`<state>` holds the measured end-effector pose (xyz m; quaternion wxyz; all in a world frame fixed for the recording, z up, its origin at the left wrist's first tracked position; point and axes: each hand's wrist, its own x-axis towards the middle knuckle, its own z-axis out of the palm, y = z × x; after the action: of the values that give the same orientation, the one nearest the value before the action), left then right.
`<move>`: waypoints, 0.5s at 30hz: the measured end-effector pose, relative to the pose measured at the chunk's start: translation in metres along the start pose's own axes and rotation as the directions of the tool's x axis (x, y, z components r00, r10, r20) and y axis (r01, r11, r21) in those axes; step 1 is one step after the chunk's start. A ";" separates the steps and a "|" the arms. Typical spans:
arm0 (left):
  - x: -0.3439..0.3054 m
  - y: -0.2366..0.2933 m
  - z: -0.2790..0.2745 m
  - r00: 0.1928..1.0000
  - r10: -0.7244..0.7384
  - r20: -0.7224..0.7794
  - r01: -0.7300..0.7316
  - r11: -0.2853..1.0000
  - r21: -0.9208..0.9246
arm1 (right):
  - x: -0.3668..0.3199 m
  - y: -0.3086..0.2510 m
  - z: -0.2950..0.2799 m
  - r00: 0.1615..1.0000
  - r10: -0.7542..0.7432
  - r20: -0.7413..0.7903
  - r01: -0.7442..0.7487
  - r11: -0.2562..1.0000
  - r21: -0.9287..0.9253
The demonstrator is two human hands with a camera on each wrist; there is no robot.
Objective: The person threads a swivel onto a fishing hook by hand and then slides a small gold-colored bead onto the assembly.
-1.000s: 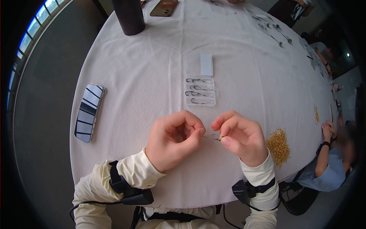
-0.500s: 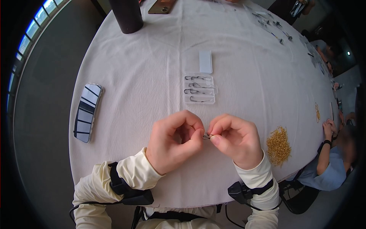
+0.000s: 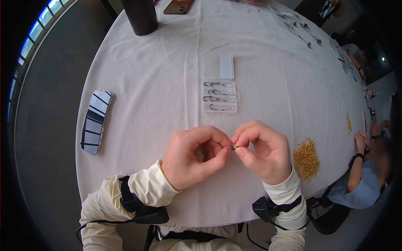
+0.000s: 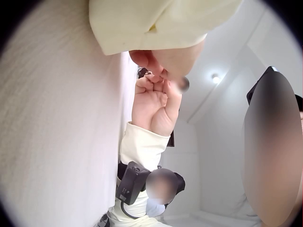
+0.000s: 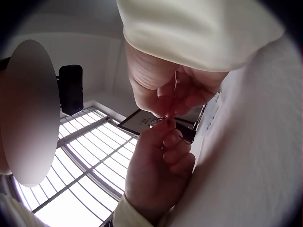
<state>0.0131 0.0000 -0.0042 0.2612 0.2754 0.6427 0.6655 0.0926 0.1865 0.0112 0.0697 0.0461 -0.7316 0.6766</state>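
Observation:
Between the fingertips of both hands is a small dark metal piece (image 3: 231,147), too small to make out fully. The left hand (image 3: 194,157) pinches its left side between thumb and forefinger, and the right hand (image 3: 266,152) pinches its right side, the fingertips of the two hands almost touching. In the right wrist view a thin dark curved wire (image 5: 187,140) shows beside the left hand (image 5: 158,170). Beyond the hands lies an open clear box (image 3: 220,112) with dark hooks (image 3: 218,99) in its compartments; a white card (image 3: 226,67) lies at its lid.
A pile of gold-coloured small pieces (image 3: 306,160) lies right of the right hand. A phone (image 3: 96,122) rests at the left, a dark cup (image 3: 140,16) and another phone (image 3: 178,6) at the back. Another person's hands (image 3: 361,141) rest at the right edge.
The right hand has moved left to meet the left hand, and the small dark piece came with it. Since half a second ago both hands have shifted slightly right.

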 end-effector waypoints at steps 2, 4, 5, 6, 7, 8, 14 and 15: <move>0.000 -0.001 -0.001 1.000 -0.004 0.013 0.004 0.999 0.035 | 0.000 0.001 0.000 0.999 -0.031 0.009 0.031 0.999 -0.035; -0.001 0.000 0.000 1.000 -0.005 0.012 0.005 0.999 0.044 | 0.000 0.002 0.001 0.999 -0.033 0.008 0.033 0.999 -0.042; -0.001 0.001 0.000 1.000 -0.006 0.012 0.006 0.999 0.053 | 0.000 0.002 0.001 0.999 -0.034 0.004 0.035 0.998 -0.049; 0.000 0.000 0.000 1.000 -0.006 0.011 0.006 0.999 0.053 | 0.000 0.001 0.001 0.999 -0.035 0.006 0.035 0.998 -0.049; 0.000 -0.001 0.001 1.000 -0.031 -0.003 0.031 0.999 -0.011 | 0.000 0.001 0.000 1.000 -0.028 0.006 0.029 0.998 -0.061; 0.000 -0.001 0.001 0.998 -0.056 -0.016 0.054 0.996 -0.076 | 0.000 0.000 0.000 1.000 -0.021 0.006 0.022 0.997 -0.073; -0.001 0.001 -0.004 0.993 -0.116 0.038 0.119 0.987 -0.107 | -0.001 0.001 -0.002 0.998 0.057 -0.011 -0.057 0.998 0.002; -0.001 0.001 -0.004 0.993 -0.116 0.038 0.120 0.987 -0.107 | -0.002 0.001 -0.001 0.998 0.057 -0.011 -0.057 0.998 0.002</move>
<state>0.0114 -0.0034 -0.0035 0.3249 0.2326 0.6161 0.6787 0.0940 0.1876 0.0101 0.0541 0.0216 -0.7316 0.6793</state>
